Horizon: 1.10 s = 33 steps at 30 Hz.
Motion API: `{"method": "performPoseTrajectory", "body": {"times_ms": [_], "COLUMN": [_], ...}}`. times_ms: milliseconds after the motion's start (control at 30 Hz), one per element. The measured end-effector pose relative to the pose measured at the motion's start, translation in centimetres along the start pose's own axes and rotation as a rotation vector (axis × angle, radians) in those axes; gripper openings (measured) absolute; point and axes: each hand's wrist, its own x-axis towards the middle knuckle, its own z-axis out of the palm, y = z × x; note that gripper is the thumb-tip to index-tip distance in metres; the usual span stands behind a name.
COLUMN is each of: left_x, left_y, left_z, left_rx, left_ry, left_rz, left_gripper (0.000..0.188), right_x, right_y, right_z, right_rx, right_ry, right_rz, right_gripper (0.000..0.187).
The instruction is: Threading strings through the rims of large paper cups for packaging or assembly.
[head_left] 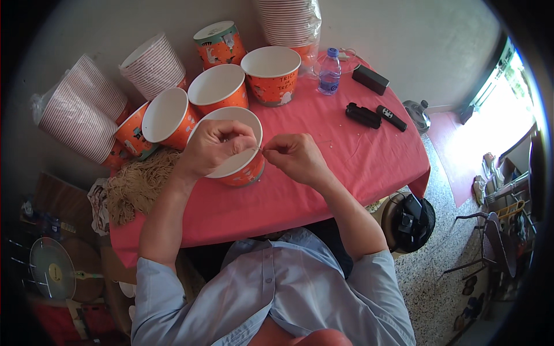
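My left hand (219,145) is over the nearest orange paper bucket (249,173), covering part of its white mouth, with thumb and fingers pinched together at the right side of the rim. Just right of that rim, my right hand (295,157) is also closed in a pinch, its fingertips almost meeting those of the left. Something thin and pale shows between the fingertips, too small to name. The bucket stands upright on the red tablecloth (300,199). Left of it lies a heap of beige stringy cord (138,187), beside my left forearm.
Several more orange buckets (219,86) stand or lean behind, with nested stacks (86,109) at the left and a bagged stack (288,23) at the back. A water bottle (329,72), black box (370,79), black case (363,115) and dark handheld device (392,118) are at the right.
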Motion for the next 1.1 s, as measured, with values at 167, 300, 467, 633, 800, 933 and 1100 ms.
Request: {"method": "performPoseTrajectory", "body": {"times_ms": [167, 300, 467, 633, 800, 933, 1100], "left_x": [-0.3, -0.3, -0.2, 1.2, 1.0, 0.7, -0.2], "left_y": [0.3, 1.8, 1.5, 0.5, 0.3, 0.3, 0.2], "left_z": [-1.1, -1.5, 0.4, 3.7, 4.3, 4.7, 5.2], "left_rx": [0.092, 0.432, 0.76, 0.806, 0.744, 0.815, 0.922], "left_ry": [0.087, 0.109, 0.241, 0.172, 0.253, 0.283, 0.3], "left_rz": [-0.035, -0.16, 0.145, 0.396, 0.349, 0.424, 0.409], "left_gripper": [0.016, 0.018, 0.022, 0.021, 0.013, 0.01, 0.009], "right_x": [0.2, 0.4, 0.0, 0.0, -1.0, -2.2, -2.7], "right_y": [-0.2, -0.3, -1.3, -3.5, -4.7, -4.9, -6.5], "right_z": [-1.0, -2.1, -3.5, -4.3, -5.1, -7.0, -9.5], "right_rx": [-0.026, 0.189, 0.257, 0.211, 0.003, -0.416, 0.061], "right_ry": [-0.004, -0.092, -0.083, -0.102, -0.017, 0.048, 0.116], "right_rz": [-0.02, 0.091, 0.125, 0.048, -0.016, -0.051, 0.073], "right_gripper": [0.016, 0.016, 0.016, 0.016, 0.016, 0.015, 0.018]}}
